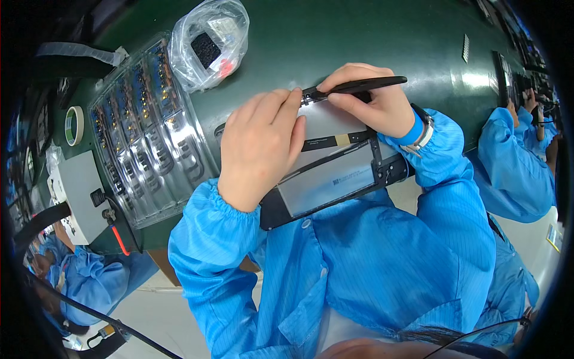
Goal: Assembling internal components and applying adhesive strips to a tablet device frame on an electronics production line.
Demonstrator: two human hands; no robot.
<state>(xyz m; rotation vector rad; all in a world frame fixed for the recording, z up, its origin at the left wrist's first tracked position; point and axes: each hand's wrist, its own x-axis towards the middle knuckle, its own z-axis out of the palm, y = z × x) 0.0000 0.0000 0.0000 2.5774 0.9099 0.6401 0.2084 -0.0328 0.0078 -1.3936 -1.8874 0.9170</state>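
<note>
Left hand (257, 143) and right hand (382, 113) at the far edge of an opened flat device (332, 182).
L to R: clear parts tray (202, 140) on green tabletop (341, 36); left grip laid over device's far side, fingers together, cannot tell whether it pinches anything; device at tabletop's near edge, silver panels up; right grip narrow, thumb and fingers closed on slim black tool (378, 83), inner end near left fingertips.
</note>
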